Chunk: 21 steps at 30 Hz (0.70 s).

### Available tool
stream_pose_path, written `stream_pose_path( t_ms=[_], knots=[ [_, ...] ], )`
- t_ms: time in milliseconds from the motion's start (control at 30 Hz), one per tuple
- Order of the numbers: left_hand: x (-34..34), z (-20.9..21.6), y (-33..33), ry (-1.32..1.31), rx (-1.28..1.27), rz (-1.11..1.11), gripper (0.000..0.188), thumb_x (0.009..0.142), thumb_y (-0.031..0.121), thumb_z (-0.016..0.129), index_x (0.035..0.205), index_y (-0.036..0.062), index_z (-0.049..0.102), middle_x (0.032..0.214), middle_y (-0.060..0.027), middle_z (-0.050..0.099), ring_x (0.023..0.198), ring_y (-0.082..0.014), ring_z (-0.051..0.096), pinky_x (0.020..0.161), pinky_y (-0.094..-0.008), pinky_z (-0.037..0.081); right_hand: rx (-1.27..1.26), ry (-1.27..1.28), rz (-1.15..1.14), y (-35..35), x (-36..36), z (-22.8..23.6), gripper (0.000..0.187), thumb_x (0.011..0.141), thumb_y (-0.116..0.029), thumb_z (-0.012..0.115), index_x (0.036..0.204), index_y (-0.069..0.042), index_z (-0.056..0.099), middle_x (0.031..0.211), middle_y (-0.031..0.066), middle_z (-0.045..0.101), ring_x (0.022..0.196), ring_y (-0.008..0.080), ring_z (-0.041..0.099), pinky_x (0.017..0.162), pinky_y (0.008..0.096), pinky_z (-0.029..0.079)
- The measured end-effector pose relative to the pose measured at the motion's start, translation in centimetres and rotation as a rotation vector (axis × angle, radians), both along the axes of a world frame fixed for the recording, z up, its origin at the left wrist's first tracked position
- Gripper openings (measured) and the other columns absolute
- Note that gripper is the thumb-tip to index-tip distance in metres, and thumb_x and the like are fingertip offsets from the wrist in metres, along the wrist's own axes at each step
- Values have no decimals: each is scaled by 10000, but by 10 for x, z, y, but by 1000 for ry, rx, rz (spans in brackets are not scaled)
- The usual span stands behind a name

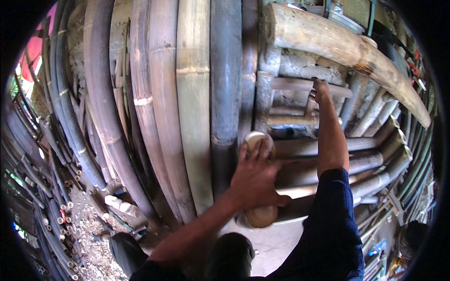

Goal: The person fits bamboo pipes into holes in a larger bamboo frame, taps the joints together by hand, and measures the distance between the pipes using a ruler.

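My left hand point(257, 177) spreads over the near ends of some thick bamboo poles point(328, 165) lying crosswise. Its fingers rest against a pale round pole end point(255, 139), and the thumb reaches toward another pole end point(260, 217) below. My right hand point(321, 90) is stretched far forward, fingers curled at a weathered wooden bar point(290, 85), part of what looks like a wooden frame. The hand covers part of the bar, so the exact grip is hard to make out.
Several long bamboo poles point(193, 93) stand side by side ahead and to the left. A thick pale bamboo pole point(323, 40) arches across the upper right. Cut stalks point(61, 225) and wood shavings point(93, 243) lie at lower left. A blue bottle point(377, 247) lies at lower right.
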<state>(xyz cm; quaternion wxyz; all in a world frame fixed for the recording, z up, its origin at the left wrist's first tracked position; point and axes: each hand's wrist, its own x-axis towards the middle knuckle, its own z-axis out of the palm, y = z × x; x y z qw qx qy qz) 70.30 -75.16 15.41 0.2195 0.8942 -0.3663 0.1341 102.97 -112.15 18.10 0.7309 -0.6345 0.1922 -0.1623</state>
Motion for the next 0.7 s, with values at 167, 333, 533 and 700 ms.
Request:
stream_pose_path(
  t_ms=[167, 333, 533, 700],
  knots=[
    [6, 12, -2, 8, 14, -33, 880, 669, 616, 800, 1337, 76, 609, 1554, -348, 295, 1481, -483, 261, 1182, -669, 163, -1276, 137, -304, 19, 83, -39, 664, 938, -459, 624, 1531, -277, 388, 1591, 122, 309, 1415, 467, 317, 1126, 655, 300],
    [3, 11, 8, 123, 43, 19, 875, 662, 587, 801, 1349, 83, 603, 1582, -348, 242, 1492, -486, 238, 1193, -659, 146, -2023, 62, 82, 98, 57, -57, 912, 739, -179, 824, 1515, -259, 352, 1509, 116, 434, 1388, 451, 366, 1106, 635, 329],
    [9, 12, 6, 120, 70, 22, 829, 656, 567, 807, 1324, 112, 625, 1581, -342, 250, 1495, -480, 237, 1194, -662, 138, -1947, 126, 379, 65, 8, -23, 886, 597, -153, 906, 1350, -176, 441, 1378, 167, 535, 1333, 431, 444, 1058, 618, 381],
    [5, 11, 7, 102, 45, 44, 804, 653, 569, 803, 1298, 118, 639, 1563, -345, 277, 1486, -483, 252, 1193, -665, 136, -2007, 149, 353, -7, -24, -26, 1171, 480, -174, 952, 1499, -180, 375, 1441, 193, 518, 1360, 429, 445, 1067, 610, 390]
  ],
)
